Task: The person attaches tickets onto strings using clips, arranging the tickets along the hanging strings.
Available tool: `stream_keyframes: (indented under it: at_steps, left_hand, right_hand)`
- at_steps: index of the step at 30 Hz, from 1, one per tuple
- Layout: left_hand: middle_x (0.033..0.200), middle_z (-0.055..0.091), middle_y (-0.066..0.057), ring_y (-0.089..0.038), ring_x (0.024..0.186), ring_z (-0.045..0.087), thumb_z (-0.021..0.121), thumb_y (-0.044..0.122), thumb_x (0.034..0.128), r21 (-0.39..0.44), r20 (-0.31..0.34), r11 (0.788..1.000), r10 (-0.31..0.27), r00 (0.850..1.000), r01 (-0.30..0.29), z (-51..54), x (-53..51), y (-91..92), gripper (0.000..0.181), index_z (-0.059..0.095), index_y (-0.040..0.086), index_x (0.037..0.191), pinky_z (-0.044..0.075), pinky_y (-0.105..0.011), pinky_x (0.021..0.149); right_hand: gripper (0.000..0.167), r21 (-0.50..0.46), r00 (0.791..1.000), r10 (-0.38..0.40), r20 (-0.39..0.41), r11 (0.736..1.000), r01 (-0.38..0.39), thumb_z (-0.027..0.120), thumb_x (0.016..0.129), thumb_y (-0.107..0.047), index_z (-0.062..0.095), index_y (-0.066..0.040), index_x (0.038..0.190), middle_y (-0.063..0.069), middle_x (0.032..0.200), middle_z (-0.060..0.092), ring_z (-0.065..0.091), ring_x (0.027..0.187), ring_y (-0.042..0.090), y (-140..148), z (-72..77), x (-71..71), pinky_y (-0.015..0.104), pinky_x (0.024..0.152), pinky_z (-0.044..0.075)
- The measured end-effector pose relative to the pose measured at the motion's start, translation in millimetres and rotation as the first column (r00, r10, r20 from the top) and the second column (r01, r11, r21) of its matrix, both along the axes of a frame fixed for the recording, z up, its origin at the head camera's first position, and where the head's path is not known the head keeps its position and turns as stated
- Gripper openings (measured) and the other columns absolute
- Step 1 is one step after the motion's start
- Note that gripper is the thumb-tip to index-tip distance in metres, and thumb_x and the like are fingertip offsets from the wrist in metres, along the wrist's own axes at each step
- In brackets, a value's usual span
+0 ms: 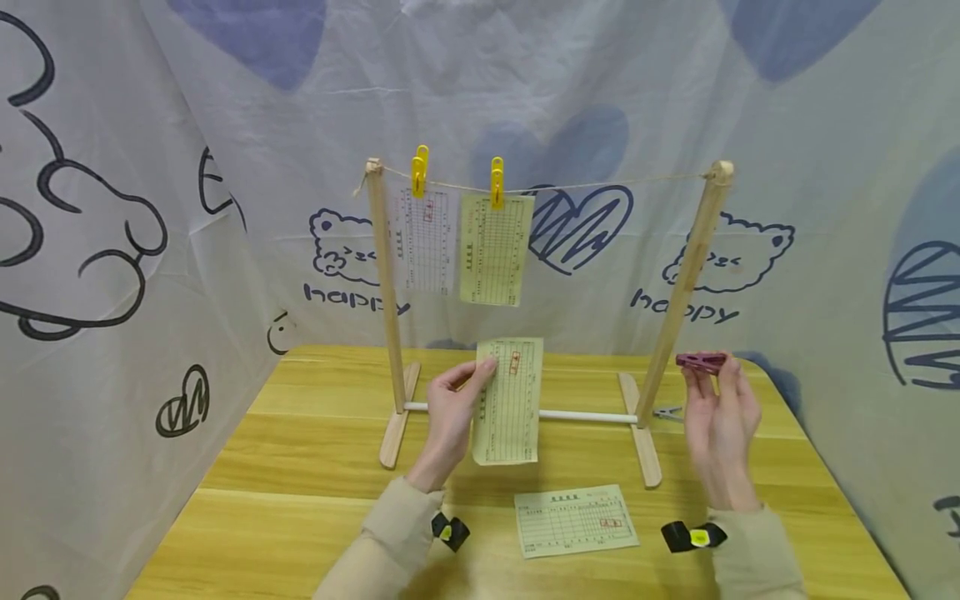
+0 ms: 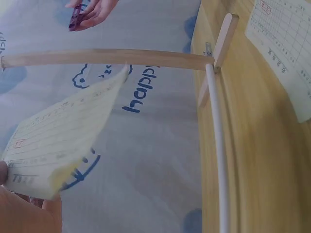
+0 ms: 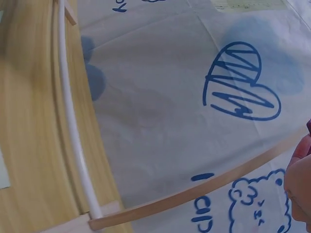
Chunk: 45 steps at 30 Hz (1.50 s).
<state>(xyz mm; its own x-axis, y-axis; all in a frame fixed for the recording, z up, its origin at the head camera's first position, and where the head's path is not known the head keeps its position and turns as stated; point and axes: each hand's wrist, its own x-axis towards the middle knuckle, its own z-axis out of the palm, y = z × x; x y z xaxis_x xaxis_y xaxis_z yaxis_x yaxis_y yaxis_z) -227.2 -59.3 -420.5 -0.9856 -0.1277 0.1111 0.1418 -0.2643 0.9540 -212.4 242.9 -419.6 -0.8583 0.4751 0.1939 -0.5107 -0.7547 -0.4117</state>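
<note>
My left hand (image 1: pixel 455 417) pinches the left edge of a yellowish printed slip (image 1: pixel 512 408), held upright below the string between the stand's posts. The same slip (image 2: pixel 63 131) slants across the left wrist view. Out to the right of the stand, my right hand (image 1: pixel 720 425) pinches a dark red clothespin (image 1: pixel 701 362) between thumb and fingers. On the string, one yellow clip (image 1: pixel 419 172) holds a whitish slip (image 1: pixel 427 250) and another yellow clip (image 1: pixel 497 183) holds a yellowish slip (image 1: pixel 492 258).
Another printed slip (image 1: pixel 576 522) lies on the wooden table (image 1: pixel 285 500) near the front. A grey clip (image 1: pixel 667 413) lies by the right foot of the wooden stand (image 1: pixel 684 292). A white rod (image 1: pixel 588 416) joins the two posts low down, and patterned cloth hangs behind.
</note>
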Motion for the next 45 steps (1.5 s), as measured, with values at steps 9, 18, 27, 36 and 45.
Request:
stream_keyframes:
  at_steps: [9,18,27,36,45]
  left_hand:
    - [0.087,0.072,0.007,-0.007,0.081,0.062,0.071,0.018,0.0953,-0.034,-0.011,0.999,-0.007,1.0,0.006,13.8,-3.2,4.2,0.027,0.072,-0.004,0.111,0.054,-0.018,0.073]
    - [0.09,0.073,0.008,-0.007,0.085,0.063,0.071,0.019,0.0953,-0.016,-0.013,1.0,-0.027,1.0,0.027,26.9,-6.6,13.0,0.029,0.072,-0.004,0.112,0.054,-0.019,0.076]
    - [0.088,0.074,0.008,-0.004,0.081,0.064,0.071,0.016,0.0952,0.079,-0.017,0.996,-0.043,0.999,0.045,39.9,-11.1,24.5,0.026,0.073,-0.004,0.112,0.055,-0.016,0.073]
    - [0.089,0.075,0.007,-0.005,0.079,0.066,0.075,0.02,0.0925,0.121,-0.003,0.992,-0.042,0.999,0.042,52.5,-15.3,30.7,0.027,0.074,0.0,0.112,0.056,-0.017,0.07]
    - [0.082,0.072,0.011,-0.001,0.064,0.047,0.072,0.019,0.0949,0.103,0.005,0.993,-0.067,0.998,0.066,67.2,-20.2,36.5,0.026,0.074,0.001,0.113,0.034,-0.015,0.053]
  right_hand:
    - [0.026,0.172,0.994,0.007,-0.112,0.985,0.013,0.056,0.1,-0.014,0.057,0.008,0.115,0.017,0.105,0.062,0.066,0.094,0.026,-7,27.4,-4.9,0.028,0.088,0.059]
    - [0.026,0.334,0.978,-0.001,-0.208,0.94,0.072,0.053,0.102,-0.014,0.058,0.007,0.116,0.018,0.105,0.064,0.07,0.097,0.027,-15,53.6,-9.8,0.03,0.092,0.06]
    - [0.031,0.407,0.968,-0.026,-0.251,0.904,0.13,0.057,0.101,-0.014,0.057,0.01,0.12,0.018,0.104,0.066,0.07,0.094,0.025,-24,81.9,-19.0,0.028,0.089,0.06]
    - [0.032,0.422,0.957,0.006,-0.29,0.898,0.122,0.058,0.099,-0.01,0.056,0.014,0.12,0.018,0.101,0.068,0.071,0.089,0.023,-33,100.6,-25.6,0.025,0.081,0.061]
    - [0.029,0.437,0.95,0.014,-0.311,0.89,0.13,0.062,0.097,-0.012,0.061,0.01,0.116,0.017,0.1,0.066,0.067,0.083,0.021,-40,116.8,-35.0,0.023,0.074,0.059]
